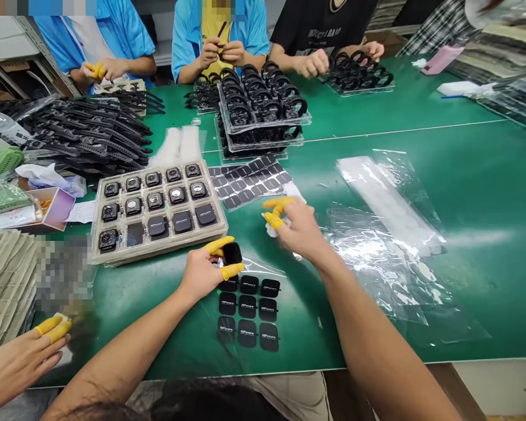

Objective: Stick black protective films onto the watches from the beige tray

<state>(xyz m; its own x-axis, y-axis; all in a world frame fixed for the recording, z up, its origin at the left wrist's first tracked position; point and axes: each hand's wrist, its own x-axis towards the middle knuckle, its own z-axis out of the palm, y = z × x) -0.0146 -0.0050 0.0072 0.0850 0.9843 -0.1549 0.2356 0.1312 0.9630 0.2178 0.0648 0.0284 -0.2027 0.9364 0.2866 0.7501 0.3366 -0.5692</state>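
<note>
My left hand (204,268), with yellow finger cots, grips a black square smartwatch body (232,254) by its edges, the dark screen facing up. Just below it lies a clear sheet of black square screen films (248,307) with white lettering, its top row partly covered by the hand. Farther right, my right hand (298,227), also in yellow finger cots, has its fingers curled over a small white cloth (272,230), mostly hidden under them. A plastic tray (188,238) at the left holds several watch bodies, some with lettered black films on top.
Silver-black sticker sheets (249,181) lie behind my hands. Clear plastic sleeves (390,204) spread over the right side. Stacked trays of banded watches (263,111) and a pile of black straps (83,131) stand farther back. A co-worker's hand (30,351) is at lower left; other people sit opposite.
</note>
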